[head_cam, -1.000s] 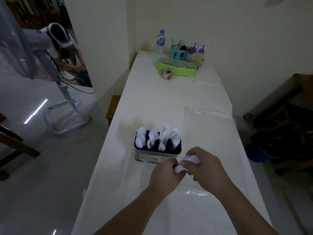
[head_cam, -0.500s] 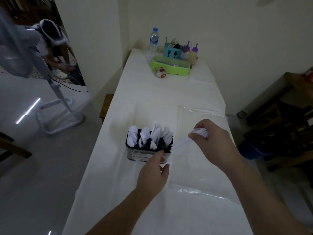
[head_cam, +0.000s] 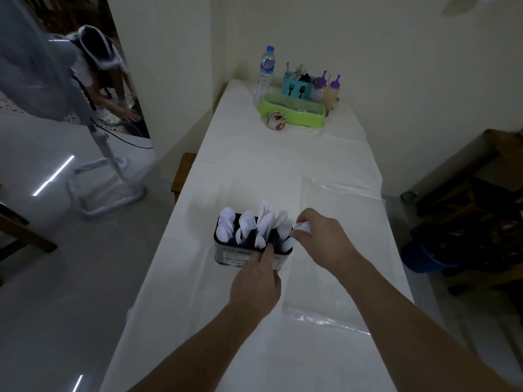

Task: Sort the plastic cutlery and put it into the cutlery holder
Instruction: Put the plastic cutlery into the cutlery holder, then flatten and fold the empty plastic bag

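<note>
Since half a second ago the right hand (head_cam: 321, 240) has swung in from over the clear plastic sheet (head_cam: 339, 250) to the right end of the cutlery holder (head_cam: 249, 250), and the left hand (head_cam: 256, 287) has slid forward onto the holder's near wall. Right-hand fingers are curled round a small bunch of white plastic cutlery (head_cam: 302, 228), its ends just above the holder's rightmost compartment; what kind of pieces they are cannot be told. Left-hand fingers are extended, one fingertip on the near rim, pinching nothing. Inside the dark, label-fronted holder stand white plastic spoons (head_cam: 226, 226) at the left and more white pieces toward the right, bowls up and crowded together. It sits on a long table (head_cam: 254, 165) under a white cloth, nearer the left edge, with open cloth ahead of it. At the far end, against the wall, stand a water bottle (head_cam: 265, 70), a teal utensil caddy (head_cam: 297, 87), two purple-capped squeeze bottles (head_cam: 328, 87), a green tray (head_cam: 291, 114) and a small cup (head_cam: 276, 120). Left of the table a pedestal fan (head_cam: 42, 80) stands on the floor.
</note>
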Demonstrator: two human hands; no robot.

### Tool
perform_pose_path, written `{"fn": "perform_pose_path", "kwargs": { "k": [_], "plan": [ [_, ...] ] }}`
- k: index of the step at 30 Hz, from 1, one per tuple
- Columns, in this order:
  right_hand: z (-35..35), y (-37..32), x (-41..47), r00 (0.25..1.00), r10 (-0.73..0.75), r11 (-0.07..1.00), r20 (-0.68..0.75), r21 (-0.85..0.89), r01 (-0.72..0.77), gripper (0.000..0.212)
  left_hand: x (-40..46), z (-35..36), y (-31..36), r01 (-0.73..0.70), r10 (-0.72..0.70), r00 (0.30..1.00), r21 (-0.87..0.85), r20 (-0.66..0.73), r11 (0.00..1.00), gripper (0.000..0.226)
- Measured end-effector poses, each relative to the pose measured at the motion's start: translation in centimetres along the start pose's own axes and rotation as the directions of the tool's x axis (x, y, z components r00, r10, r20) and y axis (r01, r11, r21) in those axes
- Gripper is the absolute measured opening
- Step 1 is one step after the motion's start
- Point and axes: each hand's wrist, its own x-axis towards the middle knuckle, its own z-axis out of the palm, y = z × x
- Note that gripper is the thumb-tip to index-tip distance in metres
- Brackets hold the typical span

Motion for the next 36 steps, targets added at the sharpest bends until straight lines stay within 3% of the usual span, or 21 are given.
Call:
{"fn": "perform_pose_path", "kwargs": {
  "k": [10, 19, 25, 36],
  "plan": [
    [4.5, 0.3, 1.5, 0.987, 0.015, 0.999, 0.161, -0.042, -0.009, 0.033, 0.2, 0.0, -0.5, -0.063, 0.063, 0.998, 0.019, -0.005, 0.998, 0.066],
    [4.4, 1.1, 1.0, 0.998, 0.062, 0.998, -0.019, 0.021, -0.062, 0.025, 0.2, -0.2, -0.6, -0.066, 0.066, 0.998, 0.036, 0.006, 0.997, 0.064],
    [4.7, 1.6, 1.0, 0.99, 0.135, 0.984, -0.052, 0.125, -0.127, 0.02, 0.2, -0.4, -0.6, -0.065, 0.064, 0.997, 0.048, 0.036, 0.997, 0.066],
    [5.2, 2.6, 0.1, 0.985, 0.159, 0.98, -0.065, 0.133, -0.149, 0.032, -0.4, -1.3, -1.3, -0.125, 0.12, 0.99, 0.061, 0.076, 0.99, 0.064]
  ]
}}
